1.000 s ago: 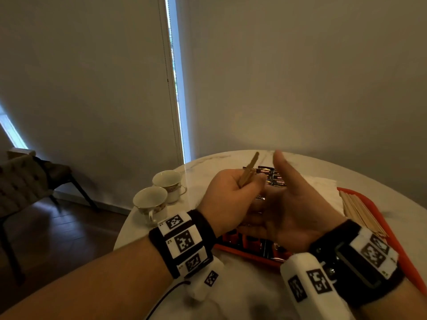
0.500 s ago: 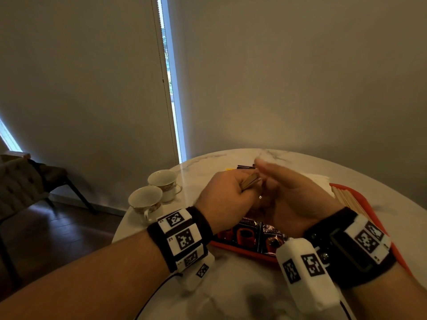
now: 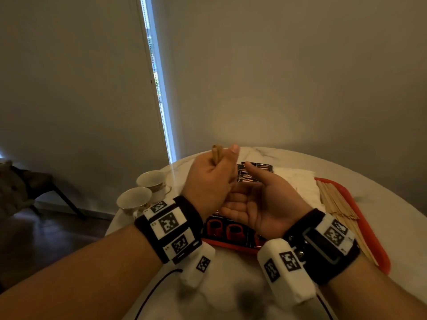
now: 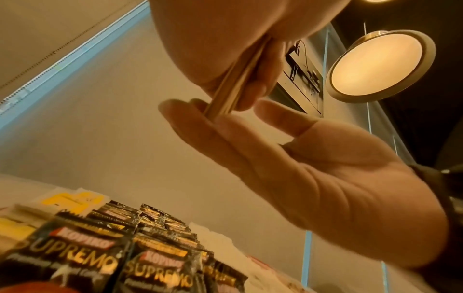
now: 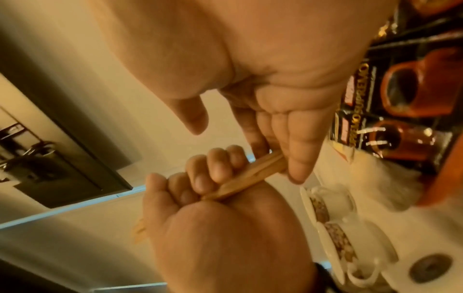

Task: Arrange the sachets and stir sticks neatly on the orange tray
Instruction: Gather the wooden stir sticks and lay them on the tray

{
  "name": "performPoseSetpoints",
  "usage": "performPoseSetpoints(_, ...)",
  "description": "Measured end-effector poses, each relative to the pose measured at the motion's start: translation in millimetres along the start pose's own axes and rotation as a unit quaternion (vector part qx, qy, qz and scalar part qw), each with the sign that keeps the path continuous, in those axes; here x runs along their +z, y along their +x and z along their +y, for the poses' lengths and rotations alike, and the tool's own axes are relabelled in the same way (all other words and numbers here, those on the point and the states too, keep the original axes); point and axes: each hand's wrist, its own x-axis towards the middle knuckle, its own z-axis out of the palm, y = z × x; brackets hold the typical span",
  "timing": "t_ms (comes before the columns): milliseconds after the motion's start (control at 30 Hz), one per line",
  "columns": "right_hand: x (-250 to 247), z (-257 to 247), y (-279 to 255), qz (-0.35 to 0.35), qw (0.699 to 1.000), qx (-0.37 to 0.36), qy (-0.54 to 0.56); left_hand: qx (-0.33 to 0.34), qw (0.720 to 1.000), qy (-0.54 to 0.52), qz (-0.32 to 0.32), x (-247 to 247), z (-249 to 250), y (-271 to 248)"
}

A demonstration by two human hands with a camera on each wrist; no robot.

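My left hand (image 3: pixel 211 179) is raised over the orange tray (image 3: pixel 375 229) and grips a bundle of wooden stir sticks (image 3: pixel 216 151) in its fist, held nearly upright. Their lower ends (image 4: pixel 220 107) butt against the straight fingers of my right hand (image 3: pixel 261 204), which lies open, palm up, just below and to the right. The right wrist view shows the same sticks (image 5: pixel 250 174) between the left fist (image 5: pixel 225 237) and my right fingers (image 5: pixel 293 150). More stir sticks (image 3: pixel 337 204) lie along the tray's right side. Black coffee sachets (image 3: pixel 255 172) fill its left part, partly hidden by my hands.
A white napkin (image 3: pixel 298 181) lies on the tray between sachets and sticks. Two patterned teacups (image 3: pixel 151 181) (image 3: pixel 134 200) stand left of the tray near the round marble table's edge. Yellow sachets (image 4: pixel 72 200) lie beyond the black ones. A chair (image 3: pixel 27 181) stands left on the floor.
My right hand left the top of the bundle and now lies open under the sticks' lower ends. My left hand rose slightly with the sticks.
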Motion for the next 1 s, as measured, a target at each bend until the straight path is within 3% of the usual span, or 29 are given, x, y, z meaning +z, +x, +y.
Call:
performPoseSetpoints(67, -1, -3, -4, 0.019, 0.999, -0.021, -0.028, -0.002, 1.0, -0.006, 0.011, -3, -4, 5)
performPoseSetpoints(133, -4, -7, -10, 0.047, 0.989, -0.069, -0.124, -0.045, 0.998, -0.023, 0.026, -3, -9, 14)
performPoseSetpoints(200, -6, -15, -19, 0.097, 0.944, -0.165, -0.268, -0.108, 0.991, -0.075, 0.032, 4, -12, 24)
performPoseSetpoints(267, -9, -27, -31, 0.123, 0.881, -0.244, -0.387, -0.18, 0.971, -0.156, 0.032, 15, -15, 32)
performPoseSetpoints(400, -16, -52, -50, 0.129, 0.796, -0.257, -0.532, -0.286, 0.923, -0.251, -0.053, 52, -14, 37)
performPoseSetpoints(467, -25, -62, -57, 0.139, 0.794, -0.237, -0.543, -0.308, 0.912, -0.256, -0.091, 75, -5, 36)
performPoseSetpoints(600, -54, -76, -73, 0.167, 0.839, -0.215, -0.472, -0.32, 0.91, -0.214, -0.156, 117, 2, 43)
performPoseSetpoints(700, -79, -75, -86, 0.221, 0.862, -0.174, -0.423, -0.371, 0.897, -0.153, -0.185, 146, 1, 42)
performPoseSetpoints(767, -100, -73, -92, 0.278, 0.855, -0.128, -0.419, -0.403, 0.887, -0.096, -0.206, 160, 0, 39)
performPoseSetpoints(867, -136, -70, -98, 0.35, 0.82, -0.048, -0.45, -0.428, 0.873, -0.017, -0.235, 170, -5, 33)
performPoseSetpoints(1000, -163, -64, -104, 0.383, 0.802, 0.02, -0.458, -0.387, 0.88, 0.09, -0.261, 175, -11, 26)
